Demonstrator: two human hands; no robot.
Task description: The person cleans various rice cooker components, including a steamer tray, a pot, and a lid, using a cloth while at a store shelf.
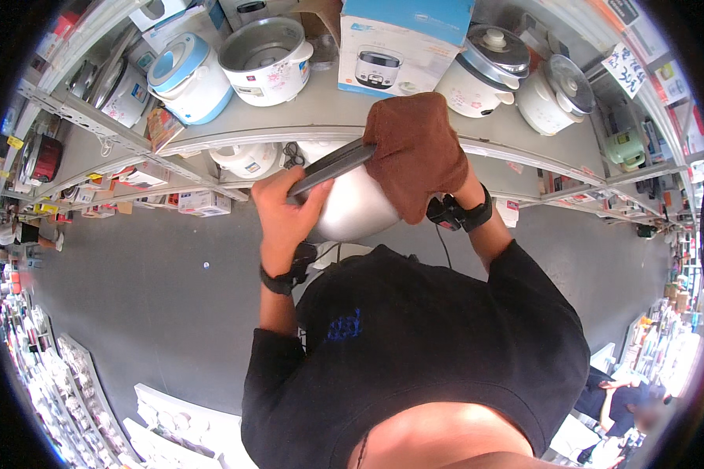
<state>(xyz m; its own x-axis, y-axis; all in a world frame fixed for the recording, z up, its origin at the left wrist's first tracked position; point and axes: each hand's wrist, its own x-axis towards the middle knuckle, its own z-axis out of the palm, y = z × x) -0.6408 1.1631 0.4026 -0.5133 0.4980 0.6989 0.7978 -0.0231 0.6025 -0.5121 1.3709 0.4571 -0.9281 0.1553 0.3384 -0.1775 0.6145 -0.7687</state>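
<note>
My left hand [284, 202] grips one end of a dark grey bar [340, 167], which looks like the handle or rim of a silver metal vessel [358, 202]. The vessel is tilted in front of my chest, its smooth rounded side facing up. A brown cloth [413, 152] drapes over my right hand [460, 179], hiding most of the fingers. The cloth lies against the far end of the bar and the vessel's right side. What part of the vessel sits under it is hidden.
A metal shelf [322, 114] runs ahead of me. On it stand an open rice cooker [264, 64], a blue-and-white cooker [188, 79], a cooker carton [396, 58] and two glass-lidded cookers [481, 70]. More cookers sit on the lower shelf. Another person [616, 404] is behind at right.
</note>
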